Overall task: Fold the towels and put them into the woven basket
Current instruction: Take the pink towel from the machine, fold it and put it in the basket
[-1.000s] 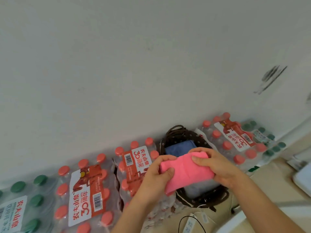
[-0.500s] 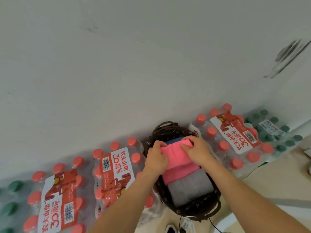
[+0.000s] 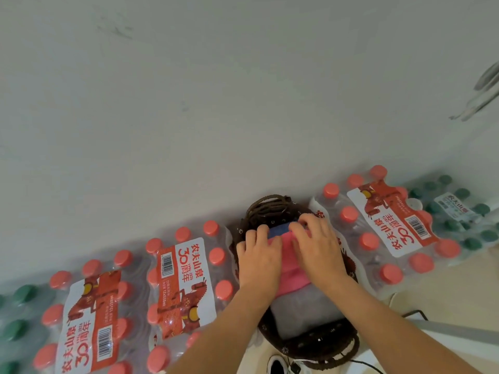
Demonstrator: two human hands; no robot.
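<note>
Storage corner: bottled-water packs [image 3: 186, 279] against wall [image 3: 216, 103].

Illumination is soft, even and moderately dim; its source is not visible. The wall [image 3: 243, 90] reads grey-white, with a faint shadow band along its base. There is a mild sheen on the shrink-wrapped water-bottle packs [image 3: 183, 276]. The pink towel [image 3: 293, 278] stays saturated. The left hand [image 3: 259, 261] and right hand [image 3: 320, 252] are slightly blurred. Wide-angle distortion curves the row, and the green-capped bottles [image 3: 24, 292] at the edge are soft.
</note>
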